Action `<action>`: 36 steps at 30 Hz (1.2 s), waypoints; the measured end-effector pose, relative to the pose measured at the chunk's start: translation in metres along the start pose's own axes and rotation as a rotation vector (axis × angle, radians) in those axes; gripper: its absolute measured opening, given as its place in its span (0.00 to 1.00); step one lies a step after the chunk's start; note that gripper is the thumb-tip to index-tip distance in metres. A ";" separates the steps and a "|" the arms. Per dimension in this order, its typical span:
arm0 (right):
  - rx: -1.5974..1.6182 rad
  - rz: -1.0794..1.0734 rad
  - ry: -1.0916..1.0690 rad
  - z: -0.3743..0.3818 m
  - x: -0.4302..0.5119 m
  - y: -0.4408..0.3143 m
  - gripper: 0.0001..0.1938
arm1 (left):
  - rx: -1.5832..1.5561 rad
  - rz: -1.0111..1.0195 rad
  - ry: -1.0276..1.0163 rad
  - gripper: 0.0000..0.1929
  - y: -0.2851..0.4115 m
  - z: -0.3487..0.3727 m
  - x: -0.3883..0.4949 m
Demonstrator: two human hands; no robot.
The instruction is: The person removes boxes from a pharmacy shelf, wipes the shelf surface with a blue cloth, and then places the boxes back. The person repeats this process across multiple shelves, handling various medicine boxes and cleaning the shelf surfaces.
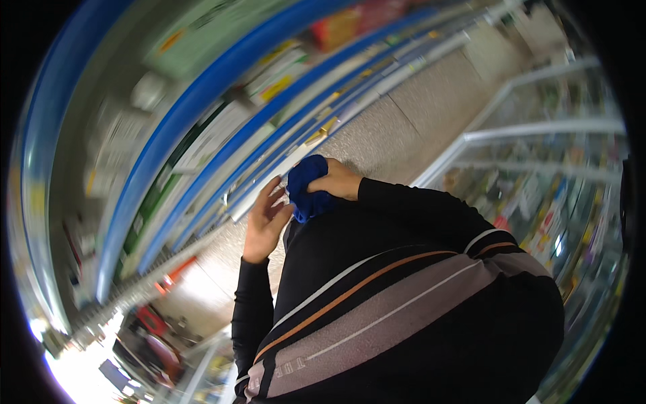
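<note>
A crumpled blue cloth [307,188] is held in my right hand [339,180], its thumb pressed over the fabric in front of my body. My left hand [266,220] is raised just left of the cloth, fingers spread and apparently holding nothing. Its thumb and fingertips come close to the cloth's edge; whether they touch it I cannot tell. Both hands are between my dark striped top and the shelf fronts.
Shelves with blue front edges [202,91] curve along the left, holding blurred boxes [212,136]. To the right stands a glass display case [545,171] full of small packaged goods. A tiled floor [398,116] runs between them. An orange object [176,273] is low at the left.
</note>
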State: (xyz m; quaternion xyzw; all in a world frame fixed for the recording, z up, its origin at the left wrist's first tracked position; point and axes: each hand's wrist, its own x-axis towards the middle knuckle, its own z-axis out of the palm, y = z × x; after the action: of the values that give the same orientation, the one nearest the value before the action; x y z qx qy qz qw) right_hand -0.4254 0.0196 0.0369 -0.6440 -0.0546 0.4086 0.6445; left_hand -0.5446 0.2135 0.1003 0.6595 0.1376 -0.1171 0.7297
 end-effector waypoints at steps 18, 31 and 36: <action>0.928 -0.095 0.634 -0.084 -0.073 0.167 0.14 | 0.853 -0.094 -0.659 0.25 -0.020 -0.006 0.111; 0.907 -0.016 0.419 -0.167 -0.079 0.076 0.24 | 0.481 -0.376 -0.627 0.39 -0.018 0.155 0.147; 0.338 -0.238 0.292 -0.176 -0.096 -0.004 0.28 | -0.205 -0.493 -0.589 0.46 0.021 0.187 0.153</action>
State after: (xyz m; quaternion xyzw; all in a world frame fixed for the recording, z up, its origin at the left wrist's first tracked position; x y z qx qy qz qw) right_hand -0.3823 -0.1753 0.0552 -0.5685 0.0326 0.2356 0.7876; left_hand -0.3853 0.0309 0.0830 0.4683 0.0876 -0.4587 0.7501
